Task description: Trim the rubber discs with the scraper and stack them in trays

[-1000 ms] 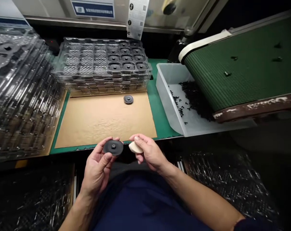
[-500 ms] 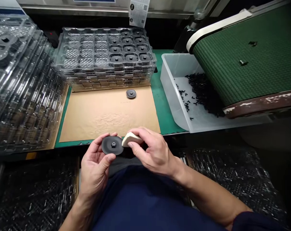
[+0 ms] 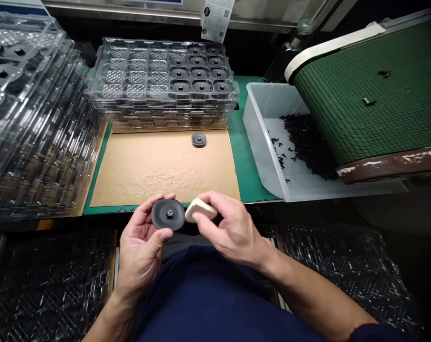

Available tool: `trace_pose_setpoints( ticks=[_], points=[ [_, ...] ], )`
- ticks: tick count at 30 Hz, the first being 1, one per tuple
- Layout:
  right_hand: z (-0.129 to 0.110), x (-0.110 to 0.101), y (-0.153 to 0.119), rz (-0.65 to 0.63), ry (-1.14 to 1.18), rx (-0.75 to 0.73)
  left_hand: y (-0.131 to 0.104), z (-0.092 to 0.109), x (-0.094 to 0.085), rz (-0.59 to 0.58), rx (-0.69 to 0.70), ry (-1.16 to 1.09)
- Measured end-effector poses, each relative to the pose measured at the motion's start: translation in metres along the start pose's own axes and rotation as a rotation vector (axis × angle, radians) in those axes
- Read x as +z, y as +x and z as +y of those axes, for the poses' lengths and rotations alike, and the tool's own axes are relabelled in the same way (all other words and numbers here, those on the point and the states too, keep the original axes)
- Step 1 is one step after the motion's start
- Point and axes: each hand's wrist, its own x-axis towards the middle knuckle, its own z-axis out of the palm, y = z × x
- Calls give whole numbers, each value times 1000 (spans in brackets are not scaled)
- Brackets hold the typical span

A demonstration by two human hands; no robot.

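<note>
Between the fingers and thumb of my left hand (image 3: 140, 242) is a dark grey rounded plastic disc (image 3: 160, 216) with a small raised post at its centre, face up. My right hand (image 3: 233, 232) pinches a cream-coloured pad (image 3: 201, 209), which looks like felt or sponge. The pad's left edge is right at the disc's right rim; whether they touch I cannot tell. Both hands are held just in front of the table edge. A second grey disc (image 3: 199, 139) lies on the brown cardboard sheet (image 3: 130, 161) beyond them.
Stacked clear trays (image 3: 158, 111) stand at the back, the top one partly filled with grey discs. A tall tray stack (image 3: 41, 128) is at left. On the right, a translucent bin (image 3: 265, 147) holds small black pieces under a green conveyor belt (image 3: 361, 95) carrying two small pieces.
The pad has shifted slightly right and turned in my right hand, showing more of its face. My left hand still holds the disc. The whole view has shifted a little.
</note>
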Motion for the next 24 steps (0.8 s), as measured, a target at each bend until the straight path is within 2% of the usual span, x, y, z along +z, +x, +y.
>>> trace_pose_setpoints(
  ticks=[2,3,6,7,10,12,13,17,20,24],
  points=[
    [-1,-2,1,-92,79,39,1,2,1,11,14,-1],
    [-2,-3,1,-95,97,49,2,4,1,12,24,1],
    [-4,-6,3,22,108,111,3,7,2,-4,63,25],
    [-5,-6,3,23,122,127,3,7,2,-19,69,36],
    [-5,-7,4,-30,74,4,2,6,1,-65,76,67],
    [-6,-7,4,3,-48,-96,1,5,1,-79,70,75],
    [-6,-7,4,7,-80,-103,1,5,0,-80,63,74],
    [-6,-9,6,-140,-21,-41,-1,5,-1,-99,2,63],
    [-4,-9,7,-43,-129,-77,0,7,-2,-107,-65,45],
    [-1,-6,8,-140,-96,-106,1,9,-1,-85,-150,4]
  ],
)
